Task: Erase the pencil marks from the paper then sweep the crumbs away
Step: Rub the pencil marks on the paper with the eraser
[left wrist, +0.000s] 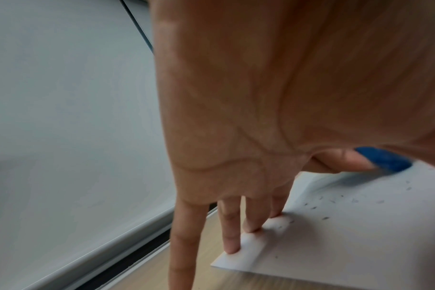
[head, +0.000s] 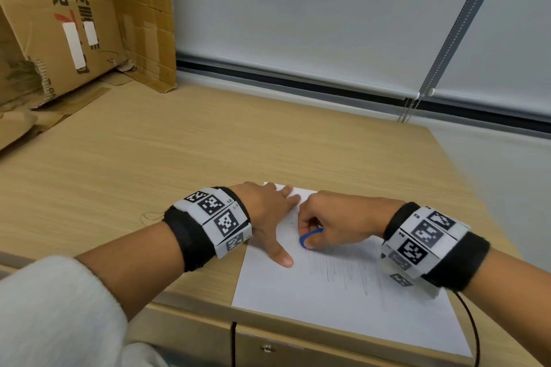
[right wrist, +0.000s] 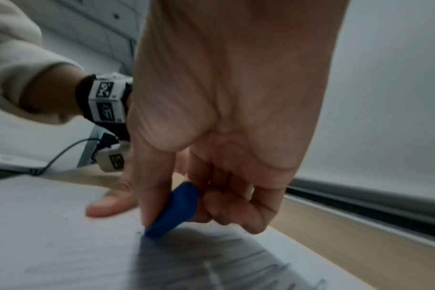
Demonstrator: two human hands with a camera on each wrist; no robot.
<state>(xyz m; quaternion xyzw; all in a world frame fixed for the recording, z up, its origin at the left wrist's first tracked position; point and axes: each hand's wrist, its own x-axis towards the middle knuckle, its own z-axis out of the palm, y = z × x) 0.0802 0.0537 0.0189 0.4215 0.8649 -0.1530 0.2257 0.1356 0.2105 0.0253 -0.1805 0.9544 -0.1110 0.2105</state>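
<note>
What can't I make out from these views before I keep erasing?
- Head view: the right hand covers most of the small blue eraser; its contact with the white paper sheet is hidden.
- Head view: the right wristband hides part of the grey pencil scribbles.
- Right wrist view: motion blur smears the scribbles; the frame's bottom edge cuts them off.
- Left wrist view: the left hand fills the frame; the dark eraser crumbs are too small to count.

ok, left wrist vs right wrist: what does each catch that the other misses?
Left wrist only: left hand fingers pressing the paper corner, crumbs scattered on it. Right wrist only: pencil marks not yet erased, and the right hand pinching the blue eraser with its tip on the sheet. Both: eraser, paper, wooden table.
</note>
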